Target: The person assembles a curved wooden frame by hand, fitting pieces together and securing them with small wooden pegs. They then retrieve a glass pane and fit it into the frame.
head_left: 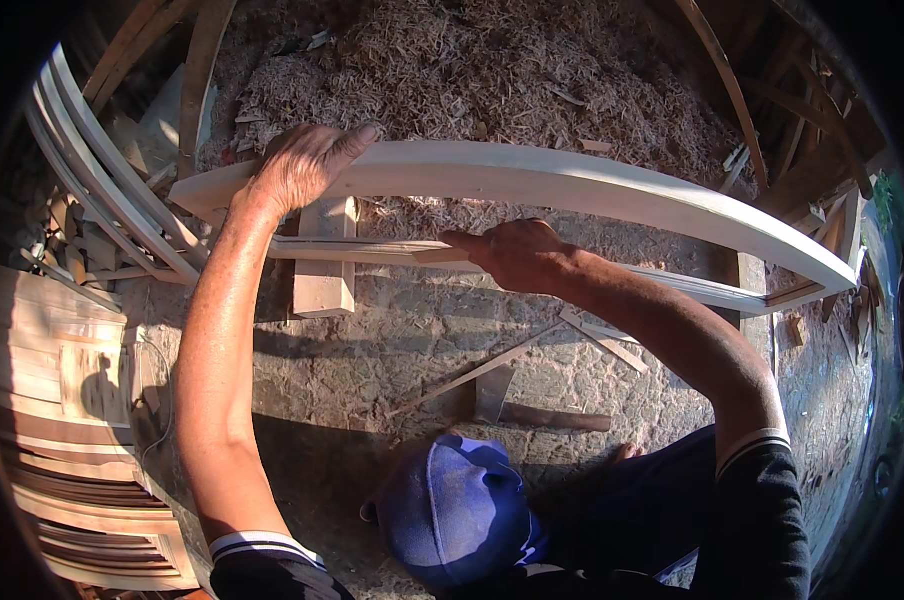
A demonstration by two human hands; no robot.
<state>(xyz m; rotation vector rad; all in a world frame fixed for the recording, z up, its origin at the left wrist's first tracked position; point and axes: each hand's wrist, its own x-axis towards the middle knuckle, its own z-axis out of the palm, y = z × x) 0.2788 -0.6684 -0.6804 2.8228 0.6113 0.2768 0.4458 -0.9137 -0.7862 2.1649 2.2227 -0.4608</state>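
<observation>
A long pale wooden frame with a curved far rail [532, 170] lies across the upper middle, its ends meeting a straighter near rail [692, 290]. My left hand [304, 168] grips the curved rail near its left end, thumb lying along the top and fingertips hidden over the far side. Over the near rail, my right hand [517, 255] is closed, its index finger stretched leftward along a small, flat, light-brown wooden piece [442, 256]. That piece lies against the rail, and the hand partly covers it.
A wooden block [324, 285] is under the frame's left part. Wood shavings [452, 70] heap beyond it. Curved mouldings [102, 180] lean at left above stacked panels [92, 480]. Thin strips [482, 365] and a dark-bladed tool [552, 417] lie on the floor, near a blue cap [452, 510].
</observation>
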